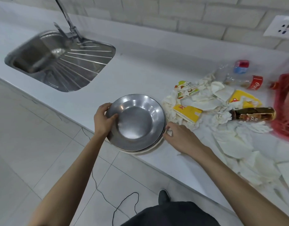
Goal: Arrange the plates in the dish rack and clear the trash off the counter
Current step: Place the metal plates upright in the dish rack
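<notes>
A round, deep stainless-steel plate tops a small stack at the front edge of a white kitchen counter, with the rim of a white plate showing beneath it. The person's left hand grips the steel plate's left rim, thumb inside the bowl and fingers curled over the edge. The right hand sits at the stack's right side with fingers curled at the rims; whether it has hold of anything cannot be told. Just right of the plates lies the trash: crumpled white tissues, a yellow carton, a brown bottle on its side, a clear plastic bottle with a red label and a red mesh bag. A stainless-steel sink with ribbed drainboard lies well to the left.
</notes>
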Available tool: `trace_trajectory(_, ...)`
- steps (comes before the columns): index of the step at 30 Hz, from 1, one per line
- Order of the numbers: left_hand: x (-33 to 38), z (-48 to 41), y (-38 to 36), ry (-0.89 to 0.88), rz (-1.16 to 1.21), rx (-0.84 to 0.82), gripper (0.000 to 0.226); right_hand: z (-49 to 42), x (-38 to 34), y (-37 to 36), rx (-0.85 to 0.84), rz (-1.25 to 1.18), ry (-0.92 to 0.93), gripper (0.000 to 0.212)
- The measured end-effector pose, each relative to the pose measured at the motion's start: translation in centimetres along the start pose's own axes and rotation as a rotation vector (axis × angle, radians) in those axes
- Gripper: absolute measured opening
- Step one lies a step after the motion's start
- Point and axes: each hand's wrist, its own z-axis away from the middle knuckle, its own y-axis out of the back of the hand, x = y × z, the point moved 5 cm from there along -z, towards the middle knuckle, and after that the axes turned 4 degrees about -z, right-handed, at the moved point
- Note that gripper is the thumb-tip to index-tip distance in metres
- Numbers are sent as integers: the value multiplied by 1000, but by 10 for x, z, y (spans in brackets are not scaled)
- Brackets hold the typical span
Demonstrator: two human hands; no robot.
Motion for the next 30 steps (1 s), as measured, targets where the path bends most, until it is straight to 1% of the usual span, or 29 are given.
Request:
trace_trajectory(3,2,-1,21,-43,-31,66,50,2,-4,-1,-7,-62,15,26)
trace_trajectory(5,9,0,38,-56,-17,116,47,3,-3,-3,-22,-86,17,26)
trace_trajectory(7,39,-2,6,-100,36,18,43,11,34,7,27,-101,-89,30)
trace_trajectory(8,47,-1,12,-105,62,21,40,8,34,8,37,-95,-82,31)
trace_trajectory(11,59,4,34,-6,302,69,37,3,29,17,56,-133,-42,30)
trace_trajectory(12,60,6,37,32,395,73,38,3,29,21,64,-175,-28,32)
trace_trajectory(14,69,16,28,74,540,29,39,9,33,29,109,-309,-9,38)
trace_trajectory(17,92,47,-6,71,632,-85,44,34,53,36,150,-654,-30,52)
trace_trajectory(18,100,59,-19,73,661,-117,46,43,62,39,170,-728,-33,55)
trace_trajectory(22,131,105,-66,121,772,-183,55,93,108,57,304,-874,-105,71)
trace_trajectory(26,166,162,-109,126,817,-306,65,160,158,84,462,-1035,-135,57)
trace_trajectory(29,196,216,-141,78,791,-407,73,218,192,105,568,-1099,-87,41)
trace_trajectory(30,206,236,-152,64,766,-432,75,236,204,111,599,-1101,-58,41)
